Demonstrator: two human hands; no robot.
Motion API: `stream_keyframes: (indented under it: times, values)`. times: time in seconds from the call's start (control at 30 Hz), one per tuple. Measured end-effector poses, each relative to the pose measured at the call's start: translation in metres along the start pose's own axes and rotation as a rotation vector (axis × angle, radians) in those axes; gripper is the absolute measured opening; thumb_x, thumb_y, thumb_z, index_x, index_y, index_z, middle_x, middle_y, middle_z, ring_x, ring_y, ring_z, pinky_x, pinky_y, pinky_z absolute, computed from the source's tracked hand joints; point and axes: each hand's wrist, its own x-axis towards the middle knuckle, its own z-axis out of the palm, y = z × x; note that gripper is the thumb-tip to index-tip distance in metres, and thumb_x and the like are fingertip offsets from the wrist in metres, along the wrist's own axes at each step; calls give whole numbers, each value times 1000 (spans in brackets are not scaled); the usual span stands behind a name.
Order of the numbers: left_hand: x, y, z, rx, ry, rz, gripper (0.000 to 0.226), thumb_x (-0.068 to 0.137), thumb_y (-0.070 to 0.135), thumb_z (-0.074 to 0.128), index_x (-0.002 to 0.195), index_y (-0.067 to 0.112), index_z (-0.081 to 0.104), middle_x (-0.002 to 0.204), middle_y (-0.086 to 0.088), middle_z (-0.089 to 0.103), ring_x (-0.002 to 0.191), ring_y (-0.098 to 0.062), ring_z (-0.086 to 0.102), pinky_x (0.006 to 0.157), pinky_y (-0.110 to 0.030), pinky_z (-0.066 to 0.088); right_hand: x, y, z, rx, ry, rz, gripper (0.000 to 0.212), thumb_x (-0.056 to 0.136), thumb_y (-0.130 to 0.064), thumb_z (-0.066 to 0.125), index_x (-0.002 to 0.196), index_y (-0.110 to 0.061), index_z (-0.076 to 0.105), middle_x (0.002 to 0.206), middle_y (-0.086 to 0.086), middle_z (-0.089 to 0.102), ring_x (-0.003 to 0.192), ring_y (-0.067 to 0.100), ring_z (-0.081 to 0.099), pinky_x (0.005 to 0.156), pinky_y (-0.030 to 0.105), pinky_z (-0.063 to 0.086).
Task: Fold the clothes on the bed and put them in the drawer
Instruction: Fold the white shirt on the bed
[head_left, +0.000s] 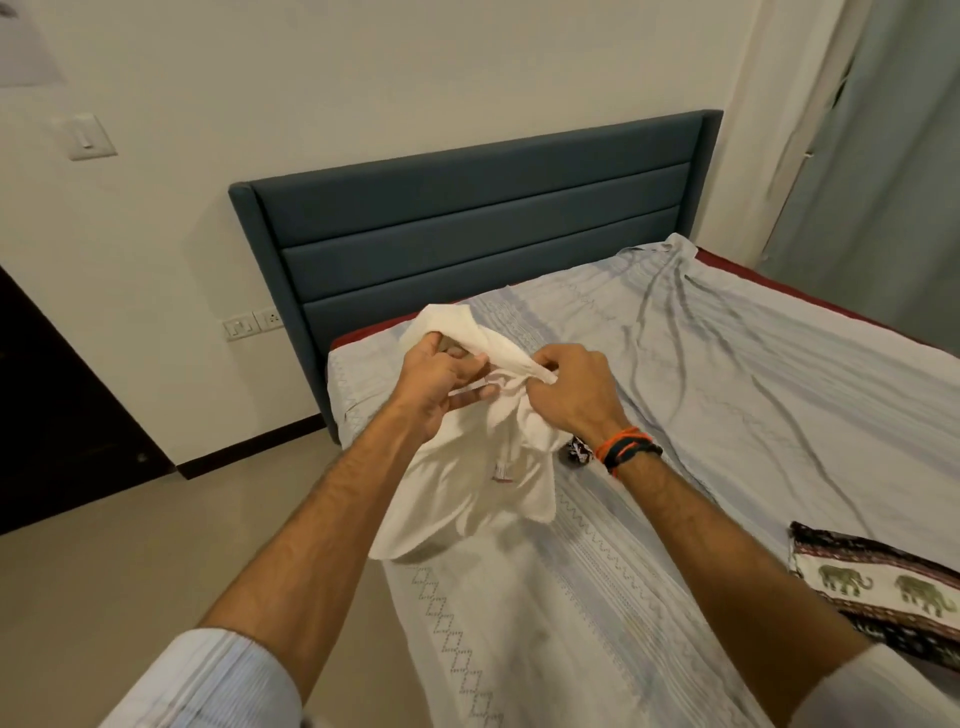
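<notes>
Left hand: your left hand (439, 382) is up over the bed, fingers curled into the white garment (467, 467), gripping a fold of it near the top.
Right hand: your right hand (571, 389) pinches the same cloth just beside the left, knuckles toward you, a twisted band of fabric stretched between the 2 hands.
Garment: it hangs below both hands in loose folds, a small label showing on its inner side, its lower edge touching or just above the bedsheet (727, 415); I cannot tell which.
Wrist: orange and dark thread bands (628, 448) circle your right wrist.
Behind the right wrist: a small dark patterned item (576, 451) lies on the sheet, mostly hidden.
Far right of your right forearm: an elephant-print cloth (878, 587) lies on the bed, well apart from the hands.
Beyond the hands: a blue padded headboard (478, 218) stands against the wall.
Sleeves: light striped cuffs are rolled up both forearms.
</notes>
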Motion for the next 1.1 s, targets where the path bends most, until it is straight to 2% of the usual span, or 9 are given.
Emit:
stream_keyframes:
  times: [0.17, 0.3, 0.37, 0.47, 0.57, 0.7, 0.9, 1.0, 1.1]
  values:
    - [-41, 9, -1, 155, -23, 39, 48, 84, 2, 72, 125, 21, 55, 118, -1, 69, 108, -22, 64, 83, -38, 55, -18, -15, -35, 123, -49, 72, 11, 85, -13, 67, 90, -18, 75, 87, -2, 73, 83, 13, 66, 71, 24, 52]
    - [-75, 9, 0, 245, -174, 41, 63, 75, 8, 83, 127, 21, 50, 120, -1, 67, 108, -23, 64, 87, -44, 56, -42, -30, -45, 449, -33, 193, 14, 87, -5, 63, 80, -7, 75, 85, 6, 73, 81, 23, 68, 76, 45, 58]
    - [-90, 8, 0, 310, -180, 71, 62, 72, 7, 86, 125, 17, 55, 115, -3, 68, 102, -23, 67, 76, -37, 60, -55, -39, -46, 606, -41, 231, 21, 86, 6, 58, 77, -3, 74, 86, 15, 72, 83, 29, 67, 79, 48, 58]
    - [-102, 10, -5, 381, -87, 121, 50, 64, 10, 91, 107, 12, 65, 106, -9, 72, 95, -27, 70, 77, -43, 62, -69, -49, -44, 733, -24, 265, 23, 86, 9, 59, 73, -4, 73, 89, 20, 71, 84, 31, 66, 84, 49, 56]
    - [-106, 19, -13, 534, -73, 199, 40, 57, 19, 96, 86, 11, 70, 91, -8, 74, 86, -24, 71, 80, -47, 60, -73, -49, -42, 665, -23, 216, 11, 90, -10, 67, 83, -4, 72, 92, 12, 72, 85, 24, 66, 78, 39, 57]
    - [-99, 32, -18, 734, -45, 383, 32, 62, 31, 92, 76, 13, 70, 78, -1, 71, 73, -17, 68, 71, -39, 59, -83, -57, -47, 653, -173, 109, 47, 80, -40, 77, 108, -3, 69, 96, 6, 72, 87, 20, 69, 82, 36, 56]
    - [-85, 64, -14, 910, 118, 609, 35, 83, 51, 72, 82, 17, 62, 77, 5, 64, 71, -13, 63, 65, -29, 53, -87, -74, -31, 585, -247, 82, 82, 72, -13, 86, 140, -13, 41, 122, 4, 65, 102, 13, 67, 80, 23, 55]
    - [-73, 74, -14, 716, -1, 412, 33, 87, 40, 72, 101, 17, 53, 99, -4, 63, 86, -20, 65, 71, -33, 56, -88, -86, -11, 437, -140, 110, 107, 68, -28, 90, 150, -17, 22, 141, 5, 50, 116, 15, 56, 92, 26, 50]
    - [-69, 85, -18, 313, -127, 217, 23, 94, 20, 66, 111, 11, 55, 105, -13, 62, 81, -20, 64, 56, -28, 55, -93, -101, 13, 218, 56, 80, 112, 55, -57, 90, 144, -20, 31, 138, -2, 48, 121, 16, 52, 100, 35, 49]
